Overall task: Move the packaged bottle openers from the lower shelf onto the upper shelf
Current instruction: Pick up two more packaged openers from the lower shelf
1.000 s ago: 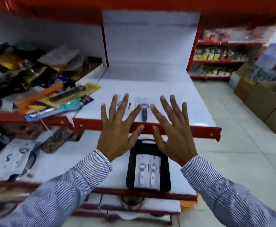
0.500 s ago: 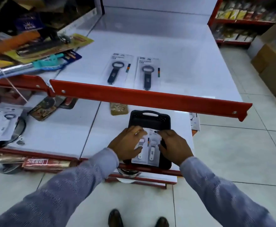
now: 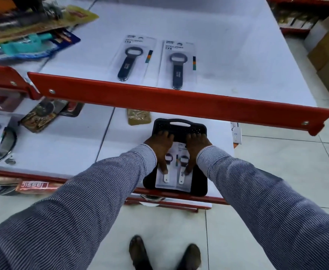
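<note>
Both hands point(image 3: 176, 151) pinching the opener packets point(image 3: 174, 177) off the black board point(image 3: 179, 126); slick plastic might slip, board could drag.

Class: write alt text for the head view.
Left hand and right hand press on white openers lying on a black board on the lower shelf. Two dark openers lie on the upper shelf.

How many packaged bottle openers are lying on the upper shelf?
2, side by side near the front rail: left opener, right opener. More white-handled ones lie on the lower shelf under the hands.
</note>
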Demonstrator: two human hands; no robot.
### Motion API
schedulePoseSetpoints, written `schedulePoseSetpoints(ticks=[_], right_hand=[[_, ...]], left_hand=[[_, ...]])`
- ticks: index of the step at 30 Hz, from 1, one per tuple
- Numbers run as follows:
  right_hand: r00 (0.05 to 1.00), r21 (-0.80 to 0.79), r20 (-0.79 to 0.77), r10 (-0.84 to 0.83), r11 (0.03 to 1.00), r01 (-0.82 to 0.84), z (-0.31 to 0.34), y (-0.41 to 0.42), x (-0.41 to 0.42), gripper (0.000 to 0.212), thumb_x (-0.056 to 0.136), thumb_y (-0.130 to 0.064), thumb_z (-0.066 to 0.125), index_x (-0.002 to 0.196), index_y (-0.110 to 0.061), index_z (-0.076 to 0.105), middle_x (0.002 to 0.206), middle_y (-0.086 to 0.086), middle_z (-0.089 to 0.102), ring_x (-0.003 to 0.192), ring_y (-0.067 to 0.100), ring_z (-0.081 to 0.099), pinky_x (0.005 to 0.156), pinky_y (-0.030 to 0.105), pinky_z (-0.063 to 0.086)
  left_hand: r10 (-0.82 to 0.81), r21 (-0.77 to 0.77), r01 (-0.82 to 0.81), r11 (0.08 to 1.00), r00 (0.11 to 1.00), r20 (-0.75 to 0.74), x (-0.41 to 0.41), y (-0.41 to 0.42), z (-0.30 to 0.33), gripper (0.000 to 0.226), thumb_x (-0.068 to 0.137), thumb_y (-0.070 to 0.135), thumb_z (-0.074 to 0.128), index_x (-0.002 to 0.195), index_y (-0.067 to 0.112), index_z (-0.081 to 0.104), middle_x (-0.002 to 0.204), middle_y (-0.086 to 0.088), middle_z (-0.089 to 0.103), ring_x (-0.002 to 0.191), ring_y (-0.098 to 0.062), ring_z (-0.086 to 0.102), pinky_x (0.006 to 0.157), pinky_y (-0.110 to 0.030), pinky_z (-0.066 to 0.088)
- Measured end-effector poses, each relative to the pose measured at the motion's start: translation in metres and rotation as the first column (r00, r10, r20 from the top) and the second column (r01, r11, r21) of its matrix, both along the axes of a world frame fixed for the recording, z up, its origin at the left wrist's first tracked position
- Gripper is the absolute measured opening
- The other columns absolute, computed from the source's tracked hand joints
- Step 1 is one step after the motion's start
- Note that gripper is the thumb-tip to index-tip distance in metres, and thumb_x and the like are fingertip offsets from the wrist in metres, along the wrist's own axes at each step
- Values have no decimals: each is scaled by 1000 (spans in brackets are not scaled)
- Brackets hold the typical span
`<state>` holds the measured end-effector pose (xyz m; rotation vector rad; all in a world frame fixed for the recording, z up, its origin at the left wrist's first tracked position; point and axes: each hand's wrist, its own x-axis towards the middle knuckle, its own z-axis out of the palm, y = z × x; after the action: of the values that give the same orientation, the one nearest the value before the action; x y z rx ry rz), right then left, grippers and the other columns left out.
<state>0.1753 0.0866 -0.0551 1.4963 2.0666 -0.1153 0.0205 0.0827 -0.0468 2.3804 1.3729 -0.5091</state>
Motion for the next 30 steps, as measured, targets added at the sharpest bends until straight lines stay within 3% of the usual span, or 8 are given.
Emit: schedulePoseSetpoints(ticks=[6,11,15,18,21,24,27,30], right_hand=[[986,-19,-140,-87,996,85,21,4,1,121,37,-54,92,136,-7,39,133,16,49,126,35,45,106,46,41],[827,-76,-518,-216,975,207,54,-26,22,68,61,-27,87,122,-13,60,127,18,57,118,37,53,98,41,49],[702,11,-686,-192,962,274,93,-78,25,22,75,-6,67,91,-21,66,95,7,73,90,28,69,83,38,57],[687,151,-721,-93,946,286,138,-111,21,19,83,-8,62,90,-24,67,90,2,75,82,21,69,75,36,59],[671,343,-738,72,896,282,192,-137,24,22,86,-13,65,103,-27,64,93,-1,76,80,19,70,72,33,58],[542,411,-819,188,852,324,241,-147,30,24,84,-14,69,102,-29,68,92,-9,76,77,9,69,73,26,58],[326,363,-913,246,853,374,283,-148,36,24,87,-8,66,103,-25,71,89,-17,71,72,0,66,69,11,54],[178,340,-940,290,828,446,319,-137,49,33,88,-7,66,115,-27,69,97,-6,72,72,10,68,63,15,57]], left_hand=[[58,69,-63,996,996,73,-7,-8,14,119,42,49,95,139,7,38,138,-19,37,126,-35,42,106,-43,44],[262,20,-313,949,824,502,-29,-48,38,65,65,20,88,119,24,51,122,-13,58,106,-31,61,88,-38,54],[315,-42,-372,927,715,624,-38,-97,73,32,81,15,76,93,33,53,93,-1,72,83,-17,66,70,-30,51],[259,71,-409,910,694,672,-45,-123,104,28,85,13,70,100,33,56,100,9,73,85,-3,64,74,-25,56],[189,190,-472,861,643,742,-51,-139,150,31,85,16,73,107,32,59,98,18,69,78,16,59,68,-3,47],[106,244,-520,818,553,827,-49,-149,205,32,83,16,76,106,30,57,93,29,67,77,15,61,65,1,45],[37,229,-563,794,420,907,-43,-149,252,39,82,20,76,101,39,48,81,33,71,71,4,70,61,-11,53],[-35,189,-559,807,274,961,-34,-135,290,39,81,29,74,105,36,44,74,9,77,63,-16,71,59,-36,58]])
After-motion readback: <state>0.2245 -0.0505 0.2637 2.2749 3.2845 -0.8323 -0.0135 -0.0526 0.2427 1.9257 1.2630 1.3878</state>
